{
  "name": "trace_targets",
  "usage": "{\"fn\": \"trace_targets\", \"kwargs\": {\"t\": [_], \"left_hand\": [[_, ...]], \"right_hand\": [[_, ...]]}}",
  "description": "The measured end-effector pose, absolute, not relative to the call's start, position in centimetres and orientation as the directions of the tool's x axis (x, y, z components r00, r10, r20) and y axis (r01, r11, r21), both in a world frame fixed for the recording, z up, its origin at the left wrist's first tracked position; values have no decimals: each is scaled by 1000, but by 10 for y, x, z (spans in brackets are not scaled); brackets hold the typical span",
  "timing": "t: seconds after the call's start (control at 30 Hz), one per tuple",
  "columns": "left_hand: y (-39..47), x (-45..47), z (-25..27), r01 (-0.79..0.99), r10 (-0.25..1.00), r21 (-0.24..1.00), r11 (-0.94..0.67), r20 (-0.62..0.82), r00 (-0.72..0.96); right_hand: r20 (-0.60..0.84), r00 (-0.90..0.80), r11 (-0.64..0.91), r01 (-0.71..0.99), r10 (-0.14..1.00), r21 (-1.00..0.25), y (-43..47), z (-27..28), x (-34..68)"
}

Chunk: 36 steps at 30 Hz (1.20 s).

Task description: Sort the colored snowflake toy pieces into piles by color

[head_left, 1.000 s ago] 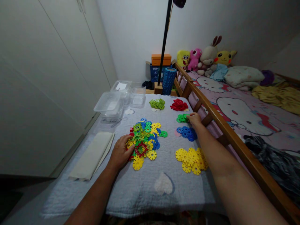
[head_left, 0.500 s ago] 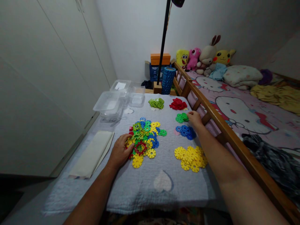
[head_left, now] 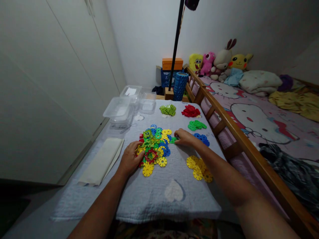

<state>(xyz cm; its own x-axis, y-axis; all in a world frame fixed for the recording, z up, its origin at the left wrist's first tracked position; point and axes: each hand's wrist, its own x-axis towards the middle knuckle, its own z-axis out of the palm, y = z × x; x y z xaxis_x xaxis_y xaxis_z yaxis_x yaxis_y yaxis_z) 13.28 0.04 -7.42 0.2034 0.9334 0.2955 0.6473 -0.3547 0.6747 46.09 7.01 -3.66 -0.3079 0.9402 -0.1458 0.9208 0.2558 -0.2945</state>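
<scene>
A mixed pile of notched plastic building discs and square pieces [head_left: 155,146] in yellow, blue, green and red lies mid-table. My left hand [head_left: 131,156] rests against its left edge, thumb apart from the fingers, touching the pieces without gripping any that I can see. At the pile's right side, my right hand [head_left: 183,137] has its fingertips closed on a green disc [head_left: 172,140]. Sorted heaps lie to the right: green discs [head_left: 196,125], blue discs [head_left: 203,139] and yellow discs [head_left: 196,166], the last two partly hidden by my right arm.
Farther back are light-green pieces [head_left: 167,110] and red pieces [head_left: 190,111]. Clear plastic boxes [head_left: 119,111] stand at the back left, with a folded cream cloth [head_left: 101,162] nearer me. A wooden bed rail [head_left: 224,121] borders the table's right side; a black lamp pole [head_left: 175,46] rises behind.
My right hand has moved left from the green heap to the green disc beside the mixed pile. The green heap looks wider now. My left hand stays at the pile.
</scene>
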Motion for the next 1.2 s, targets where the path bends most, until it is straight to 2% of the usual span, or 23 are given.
{"fn": "trace_targets", "kwargs": {"t": [0.17,0.37,0.5,0.6,0.7,0.9,1.2], "left_hand": [[1,132,-78,641,930,676,-363,304,207],[1,131,-79,638,929,676,-369,295,224],[1,131,-77,644,929,671,-367,298,219],[1,131,-77,647,931,671,-362,294,216],[1,131,-77,646,932,673,-360,296,210],[1,131,-78,653,935,671,-350,291,203],[1,132,-76,643,931,674,-363,295,216]], "right_hand": [[-160,-308,261,930,938,-260,67,-36,456],[-139,-241,157,881,961,-446,73,-34,471],[21,6,5,865,1000,-501,89,-32,498],[126,244,-138,827,962,-545,103,-31,519],[162,374,-217,783,913,-583,115,-32,533],[173,444,-294,791,879,-537,128,-40,540],[186,443,-333,840,877,-429,131,-49,537]]}}
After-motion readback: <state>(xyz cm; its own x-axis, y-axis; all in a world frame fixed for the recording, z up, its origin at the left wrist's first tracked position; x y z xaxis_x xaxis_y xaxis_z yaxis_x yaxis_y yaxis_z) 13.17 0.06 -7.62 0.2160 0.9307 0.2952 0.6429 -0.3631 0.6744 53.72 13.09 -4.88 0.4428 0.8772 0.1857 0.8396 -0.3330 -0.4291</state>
